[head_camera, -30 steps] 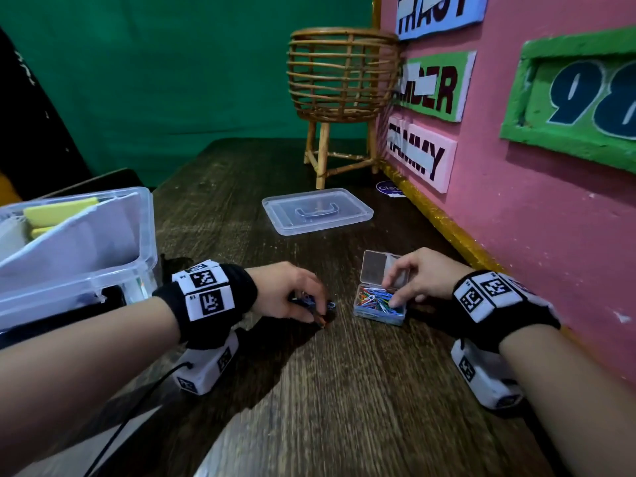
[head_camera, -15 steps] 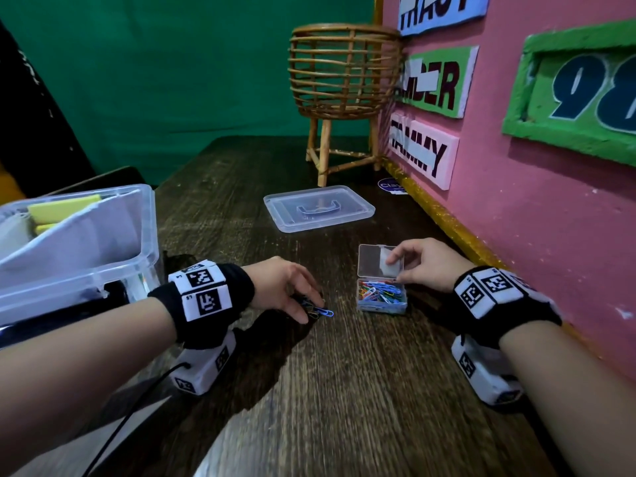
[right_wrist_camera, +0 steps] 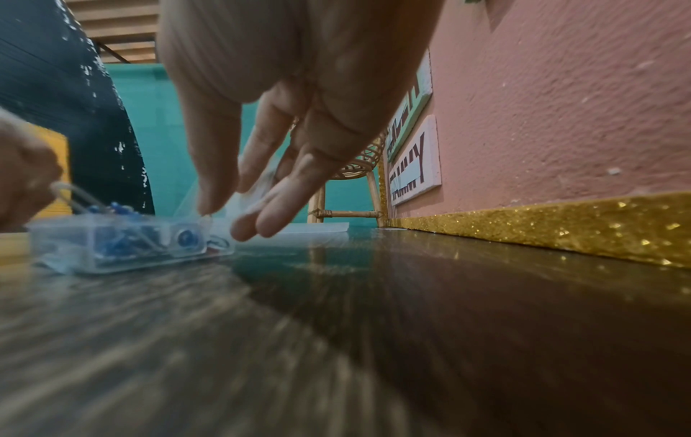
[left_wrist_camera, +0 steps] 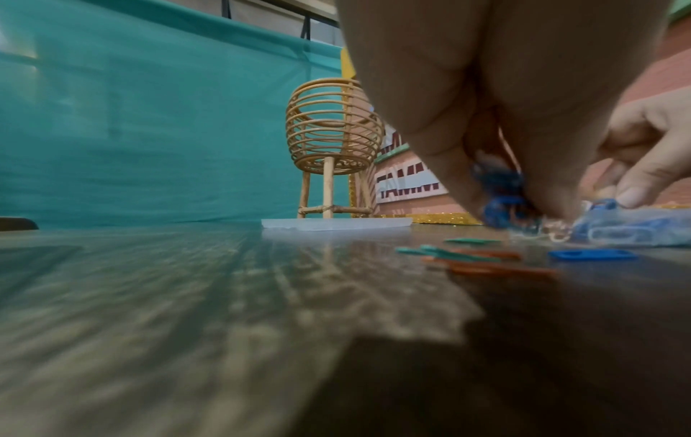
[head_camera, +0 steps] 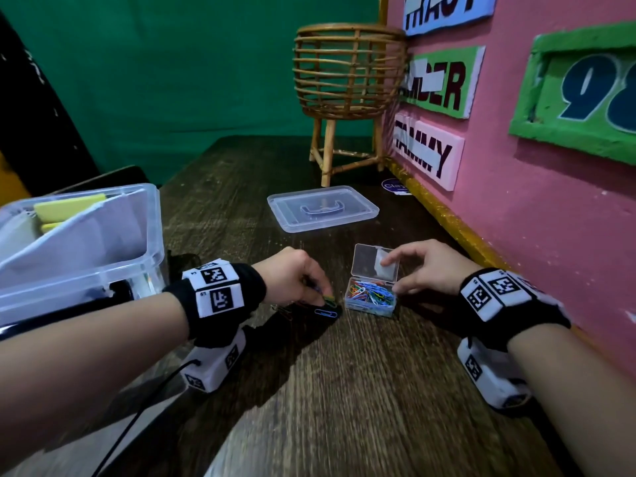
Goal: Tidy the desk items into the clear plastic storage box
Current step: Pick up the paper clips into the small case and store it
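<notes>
One small clear case [head_camera: 370, 297], full of coloured paper clips, sits on the wooden desk [head_camera: 344, 390] with its hinged lid [head_camera: 375, 263] raised; right hand [head_camera: 423, 270] pinches that lid edge, thumb at the case's corner; left hand [head_camera: 292, 280], just beside the case, pinches a few loose clips; four or so more clips lie under it, one blue clip [head_camera: 325, 312] plain; one clear storage box [head_camera: 79, 242] stands far left, holding papers; one flat box lid [head_camera: 321, 208] lies beyond; one rattan basket stand [head_camera: 347, 84] behind.
</notes>
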Action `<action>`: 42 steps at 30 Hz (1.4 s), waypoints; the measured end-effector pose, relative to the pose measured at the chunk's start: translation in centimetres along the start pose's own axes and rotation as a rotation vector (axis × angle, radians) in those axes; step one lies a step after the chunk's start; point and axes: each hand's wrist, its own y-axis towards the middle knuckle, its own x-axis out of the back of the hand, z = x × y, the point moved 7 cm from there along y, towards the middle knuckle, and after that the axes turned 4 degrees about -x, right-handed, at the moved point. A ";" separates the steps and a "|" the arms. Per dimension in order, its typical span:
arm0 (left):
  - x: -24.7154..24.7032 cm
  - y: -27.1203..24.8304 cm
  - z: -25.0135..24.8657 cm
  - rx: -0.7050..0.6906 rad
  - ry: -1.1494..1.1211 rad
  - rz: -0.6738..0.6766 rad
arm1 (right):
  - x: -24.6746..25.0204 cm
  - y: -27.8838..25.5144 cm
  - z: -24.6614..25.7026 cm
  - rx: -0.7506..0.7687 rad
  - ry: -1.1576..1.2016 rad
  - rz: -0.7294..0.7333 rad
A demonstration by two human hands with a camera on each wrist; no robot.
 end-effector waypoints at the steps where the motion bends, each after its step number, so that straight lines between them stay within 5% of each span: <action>1: 0.2 0.2 -0.5 -0.016 -0.032 -0.037 | -0.1 0.0 0.1 -0.001 0.013 0.007; 8: 0.8 3.1 -4.6 -0.170 -0.105 -0.217 | -0.2 0.1 0.1 0.004 0.000 0.028; 13: -0.6 4.4 -5.5 -0.149 -0.096 -0.081 | -0.1 0.1 -0.2 -0.021 -0.044 0.039; 20: 0.3 3.2 -3.7 -0.059 0.164 -0.153 | -0.9 -0.4 0.0 -0.039 -0.069 0.137; 23: 0.1 2.3 -1.0 0.056 0.171 -0.010 | -1.1 -0.5 0.0 -0.053 -0.103 0.169; 27: -1.5 0.6 -0.4 -0.040 0.177 0.207 | -1.3 -0.3 -0.1 -0.052 -0.127 0.189; 33: -0.5 -1.4 -1.0 -0.185 0.093 0.080 | -0.9 -0.3 0.2 0.003 -0.112 0.123; 36: -2.0 -1.7 -2.4 -0.281 0.105 0.235 | 0.0 -0.2 0.5 0.038 -0.062 0.024; 42: -0.6 -2.2 -0.9 -0.186 0.124 0.131 | 0.2 -0.3 0.6 0.028 -0.059 -0.002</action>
